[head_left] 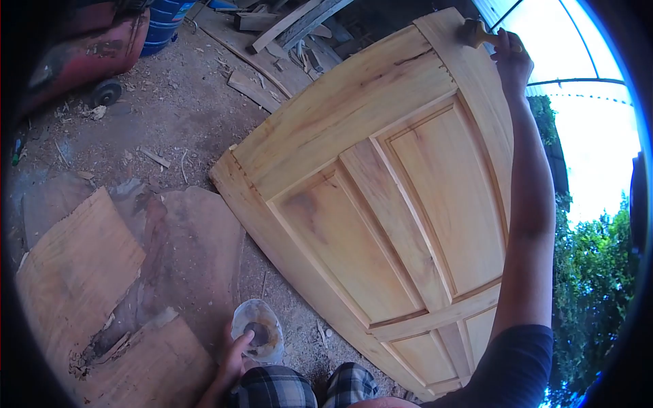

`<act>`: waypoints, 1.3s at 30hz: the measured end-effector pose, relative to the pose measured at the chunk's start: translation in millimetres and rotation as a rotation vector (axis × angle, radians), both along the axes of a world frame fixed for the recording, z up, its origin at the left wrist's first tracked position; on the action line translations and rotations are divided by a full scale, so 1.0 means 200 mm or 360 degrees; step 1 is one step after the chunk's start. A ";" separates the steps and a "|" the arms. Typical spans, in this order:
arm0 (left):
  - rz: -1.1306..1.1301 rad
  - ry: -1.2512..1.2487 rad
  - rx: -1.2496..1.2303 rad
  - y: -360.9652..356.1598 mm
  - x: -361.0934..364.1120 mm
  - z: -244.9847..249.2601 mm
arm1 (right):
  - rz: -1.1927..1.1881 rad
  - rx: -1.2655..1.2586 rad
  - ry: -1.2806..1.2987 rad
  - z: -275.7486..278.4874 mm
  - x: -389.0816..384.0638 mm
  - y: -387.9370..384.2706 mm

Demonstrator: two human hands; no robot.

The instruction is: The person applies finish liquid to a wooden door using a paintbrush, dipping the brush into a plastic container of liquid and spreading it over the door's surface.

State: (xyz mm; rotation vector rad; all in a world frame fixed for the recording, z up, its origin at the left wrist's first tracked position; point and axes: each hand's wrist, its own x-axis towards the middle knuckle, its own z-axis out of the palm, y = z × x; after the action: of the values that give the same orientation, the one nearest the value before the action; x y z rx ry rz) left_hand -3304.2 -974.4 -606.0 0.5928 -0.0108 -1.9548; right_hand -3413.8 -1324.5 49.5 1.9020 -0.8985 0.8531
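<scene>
A panelled wooden door (396, 197) fills the middle of the view, tilted in the picture. At its top right corner, my right hand (513, 62) is closed round the handle of a paintbrush (479, 34), with the dark bristles against the frame wood. Low in the view, my left hand (235, 357) grips a cloudy plastic container (262, 313) by its rim, thumb over the edge. Some dark brownish stuff shows at the bottom of the container. Dark stains mark the upper rail and the left panel of the door.
Broken plywood sheets (85, 251) lie on the dirt floor at left. A red wheeled machine (95, 58) and a blue drum (165, 24) stand at the upper left. Scrap boards (289, 27) are piled behind the door. Green foliage (592, 272) shows at right.
</scene>
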 end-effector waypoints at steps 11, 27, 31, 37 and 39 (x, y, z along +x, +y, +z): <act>-0.0124 0.0053 0.0032 -0.04 -0.03 -0.02 | 0.0452 0.0026 -0.0029 -0.29 0.15 -0.21; -0.0507 -0.0251 -0.0447 -0.48 -0.17 0.38 | -0.0052 -0.0628 -0.1168 -0.34 -1.57 1.47; -0.0572 -0.0267 -0.0510 -0.43 -0.25 0.49 | -0.0011 -0.0532 -0.0991 -0.52 -1.25 1.28; -0.0716 -0.0210 -0.0721 -0.25 -0.38 0.77 | 0.0536 0.0523 -0.1211 -0.67 -0.71 0.90; -0.0700 -0.0260 -0.0829 -0.20 -0.42 0.87 | 0.0413 0.0394 -0.0752 -0.69 -0.82 0.80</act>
State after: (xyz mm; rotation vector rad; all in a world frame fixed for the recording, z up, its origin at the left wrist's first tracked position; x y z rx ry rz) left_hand -3387.8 -1014.2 -432.4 0.4178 -0.7864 -2.1939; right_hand -3577.3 -1165.0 -87.6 2.0991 -1.0879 1.4465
